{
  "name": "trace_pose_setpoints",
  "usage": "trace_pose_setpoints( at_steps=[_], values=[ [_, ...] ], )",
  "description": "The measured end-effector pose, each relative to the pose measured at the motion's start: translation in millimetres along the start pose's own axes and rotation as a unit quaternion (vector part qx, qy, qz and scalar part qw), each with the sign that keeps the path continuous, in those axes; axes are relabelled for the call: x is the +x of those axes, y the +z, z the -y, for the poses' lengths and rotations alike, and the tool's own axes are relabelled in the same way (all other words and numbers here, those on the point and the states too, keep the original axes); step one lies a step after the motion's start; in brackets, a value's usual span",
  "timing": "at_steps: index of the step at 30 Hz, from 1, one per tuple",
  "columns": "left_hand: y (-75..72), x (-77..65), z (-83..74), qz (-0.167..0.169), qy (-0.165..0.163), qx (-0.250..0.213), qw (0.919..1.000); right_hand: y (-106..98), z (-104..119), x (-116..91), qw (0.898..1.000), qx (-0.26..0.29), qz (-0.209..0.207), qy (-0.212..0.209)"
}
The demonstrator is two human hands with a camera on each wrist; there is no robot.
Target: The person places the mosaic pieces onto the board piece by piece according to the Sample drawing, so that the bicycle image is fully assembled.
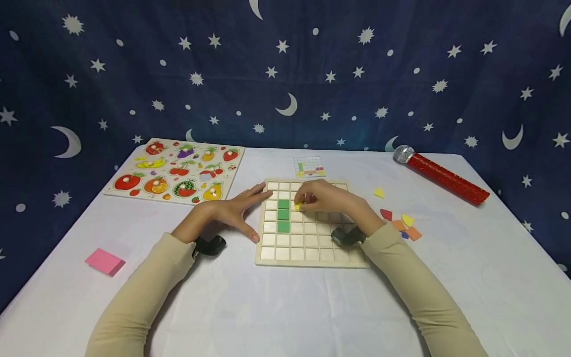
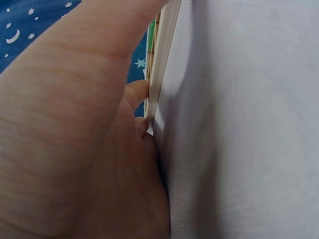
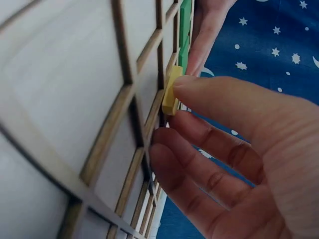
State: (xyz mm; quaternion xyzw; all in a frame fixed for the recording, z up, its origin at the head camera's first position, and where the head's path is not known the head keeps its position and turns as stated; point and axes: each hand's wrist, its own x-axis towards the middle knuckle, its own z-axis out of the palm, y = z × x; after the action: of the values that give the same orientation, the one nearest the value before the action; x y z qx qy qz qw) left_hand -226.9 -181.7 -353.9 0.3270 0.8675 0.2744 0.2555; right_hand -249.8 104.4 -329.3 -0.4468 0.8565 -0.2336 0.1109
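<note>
A wooden grid board (image 1: pixel 296 254) lies on the table, with three green square tiles (image 1: pixel 283 214) stacked in one column of its cells. My right hand (image 1: pixel 327 196) is over the board and pinches a yellow tile (image 3: pixel 172 90) between thumb and fingers, right at a cell beside the green column. In the right wrist view its other fingertips rest close to the grid's slats. My left hand (image 1: pixel 238 210) is spread at the board's left edge, thumb and fingertips touching the frame (image 2: pixel 162 59).
A small pattern card (image 1: pixel 309 167) lies behind the board. To the right are loose yellow, red, orange and blue pieces (image 1: pixel 413 233) and a red microphone (image 1: pixel 439 173). A fruit puzzle (image 1: pixel 178 171) sits at the back left, a folded pink paper (image 1: pixel 104 262) at the left.
</note>
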Motion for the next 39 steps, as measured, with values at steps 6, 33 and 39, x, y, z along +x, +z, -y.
trace_pose_setpoints(
  at_steps=[6,33,39],
  values=[
    [0.3,-0.3,0.6,-0.002,0.003,-0.001,1.0,6.1,3.1,1.9,1.0,0.004,-0.026,0.01],
    [2.0,0.3,-0.6,-0.002,-0.003,0.001,1.0,2.4,3.7,-7.6,1.0,0.012,-0.018,0.018],
    [0.9,-0.8,-1.1,-0.002,0.003,-0.002,1.0,-7.7,2.0,-22.5,0.999,0.021,-0.025,0.029]
  ],
)
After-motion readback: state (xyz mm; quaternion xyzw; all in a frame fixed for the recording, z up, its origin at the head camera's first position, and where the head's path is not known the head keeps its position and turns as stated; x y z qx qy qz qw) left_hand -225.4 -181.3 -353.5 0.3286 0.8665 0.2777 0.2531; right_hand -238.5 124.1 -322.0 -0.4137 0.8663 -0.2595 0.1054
